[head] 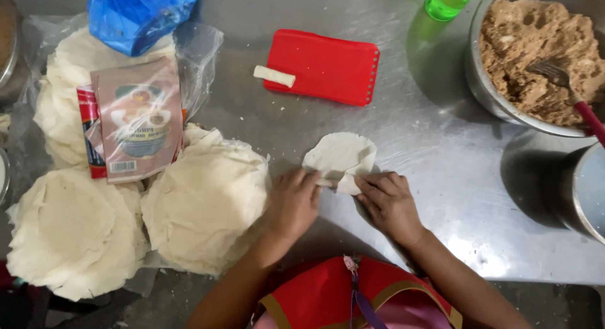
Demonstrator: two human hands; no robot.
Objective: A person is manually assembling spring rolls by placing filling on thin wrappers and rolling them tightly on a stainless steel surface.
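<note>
A thin round white wrapper [340, 154] lies on the steel table [441, 178], its near edge folded up. My left hand [294, 202] pinches the fold's left end. My right hand [387, 202] pinches the right end, fingers curled over the dough. A finished white roll [274, 75] rests at the left edge of a red flat tray [328, 67] farther back.
Three stacks of round wrappers [201, 200] sit on plastic at the left, with a printed packet [135, 121] and a blue bag [138, 14] on them. A steel bowl of brown filling [535, 51] with a fork [561, 80] stands back right, beside a green bottle [444, 1] and another steel pot [583, 190].
</note>
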